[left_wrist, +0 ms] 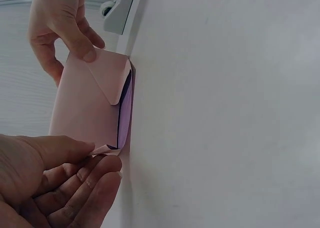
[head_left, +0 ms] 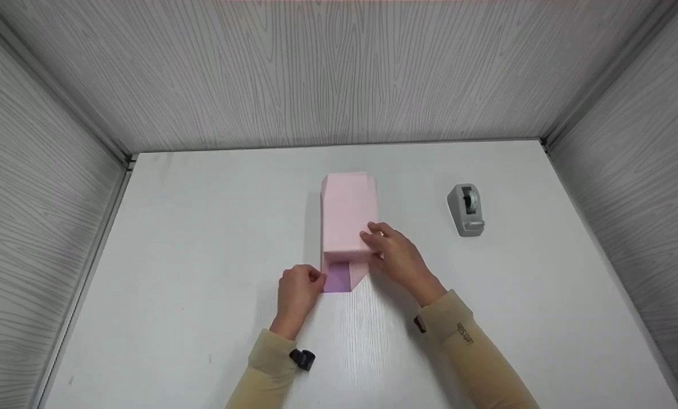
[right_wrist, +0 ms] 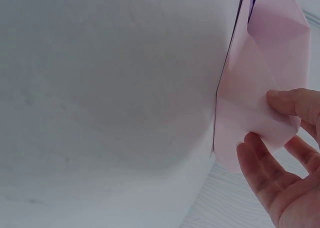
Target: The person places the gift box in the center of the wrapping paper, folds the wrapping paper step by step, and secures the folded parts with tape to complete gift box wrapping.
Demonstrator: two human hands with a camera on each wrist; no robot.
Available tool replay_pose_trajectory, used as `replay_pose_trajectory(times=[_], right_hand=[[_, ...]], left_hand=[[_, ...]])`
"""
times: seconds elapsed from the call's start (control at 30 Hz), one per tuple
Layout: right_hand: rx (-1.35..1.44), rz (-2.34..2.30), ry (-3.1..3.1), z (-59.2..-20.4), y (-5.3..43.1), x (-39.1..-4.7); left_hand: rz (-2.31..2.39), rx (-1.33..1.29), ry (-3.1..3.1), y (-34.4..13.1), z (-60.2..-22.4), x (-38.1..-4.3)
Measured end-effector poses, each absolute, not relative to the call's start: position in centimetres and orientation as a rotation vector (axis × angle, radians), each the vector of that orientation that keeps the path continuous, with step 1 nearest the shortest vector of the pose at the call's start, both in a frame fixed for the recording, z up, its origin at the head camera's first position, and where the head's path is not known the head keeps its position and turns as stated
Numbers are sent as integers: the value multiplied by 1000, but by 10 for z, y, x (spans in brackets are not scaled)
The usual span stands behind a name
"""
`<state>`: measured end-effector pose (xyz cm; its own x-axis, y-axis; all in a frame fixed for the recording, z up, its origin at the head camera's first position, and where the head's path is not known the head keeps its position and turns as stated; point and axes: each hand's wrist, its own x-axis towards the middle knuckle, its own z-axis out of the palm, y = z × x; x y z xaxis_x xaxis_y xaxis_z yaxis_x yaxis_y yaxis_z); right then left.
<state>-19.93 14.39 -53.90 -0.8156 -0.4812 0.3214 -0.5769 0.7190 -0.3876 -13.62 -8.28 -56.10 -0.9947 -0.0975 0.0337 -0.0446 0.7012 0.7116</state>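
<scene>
A pink folded-paper box [head_left: 350, 213] lies lengthwise on the white table, its near end partly unfolded and showing a purple inside [head_left: 337, 277]. My left hand [head_left: 298, 292] pinches a small edge of the paper at the near left corner between thumb and fingers, as the left wrist view shows. On the right side, my right hand [head_left: 400, 258] holds the box near the same end, some fingers on its top. In the right wrist view the thumb and fingertips [right_wrist: 254, 140] touch the pink side wall [right_wrist: 250, 103]. The box's underside is hidden.
A grey tape dispenser [head_left: 467, 210] with a roll in it stands to the right of the box. Grey wood-grain panels [head_left: 339, 74] enclose the white table [head_left: 202, 227] at the back and on both sides.
</scene>
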Motion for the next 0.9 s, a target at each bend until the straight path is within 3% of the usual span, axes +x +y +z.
replay_pose_trajectory(times=[0.9], right_hand=[[835, 698, -2738, -539, 143, -199]], left_hand=[[-1114, 51, -2874, -85, -562, -132]])
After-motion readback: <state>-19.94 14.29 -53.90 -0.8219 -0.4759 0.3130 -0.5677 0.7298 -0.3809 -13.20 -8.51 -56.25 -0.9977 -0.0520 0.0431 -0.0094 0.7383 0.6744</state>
